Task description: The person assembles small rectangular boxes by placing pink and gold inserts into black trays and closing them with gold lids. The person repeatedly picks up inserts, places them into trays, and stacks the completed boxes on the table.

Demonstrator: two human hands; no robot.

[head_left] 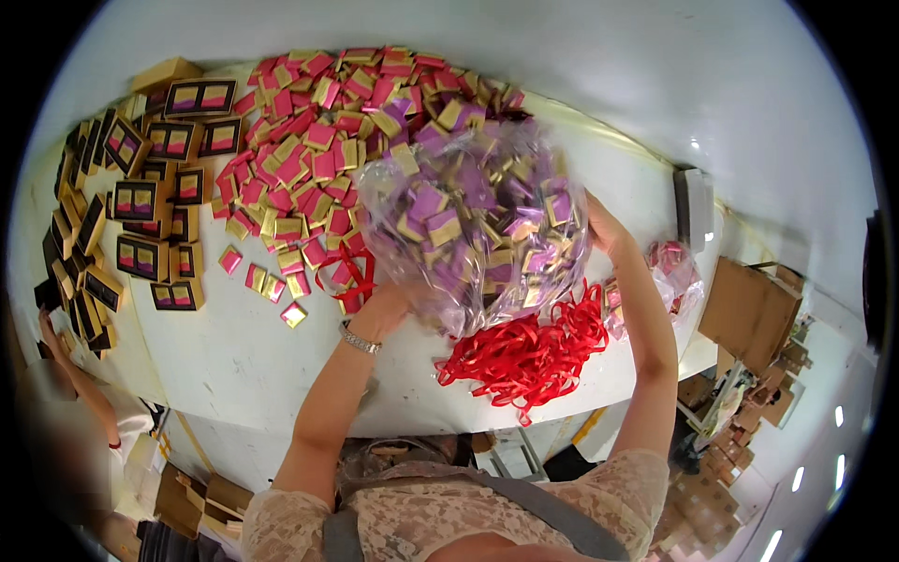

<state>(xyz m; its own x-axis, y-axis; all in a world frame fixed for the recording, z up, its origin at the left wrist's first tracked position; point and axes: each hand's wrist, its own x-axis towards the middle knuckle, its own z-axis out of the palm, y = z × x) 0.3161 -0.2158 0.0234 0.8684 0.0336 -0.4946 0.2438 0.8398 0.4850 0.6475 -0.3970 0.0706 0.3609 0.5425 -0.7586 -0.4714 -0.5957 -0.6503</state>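
Head view, clear bag [473, 225], purple-gold squares [429, 201]

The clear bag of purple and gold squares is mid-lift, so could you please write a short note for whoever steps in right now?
Left hand: grips the clear plastic bag of purple and gold squares at its lower left side.
Right hand: holds the bag's right side, partly hidden behind it.
Bag is raised over the white table. Behind it lies a heap of pink and gold squares; black window boxes are stacked at the left; red ribbons lie at the near edge.
Done: pink squares are out loose.
Left: purple squares are all bagged.
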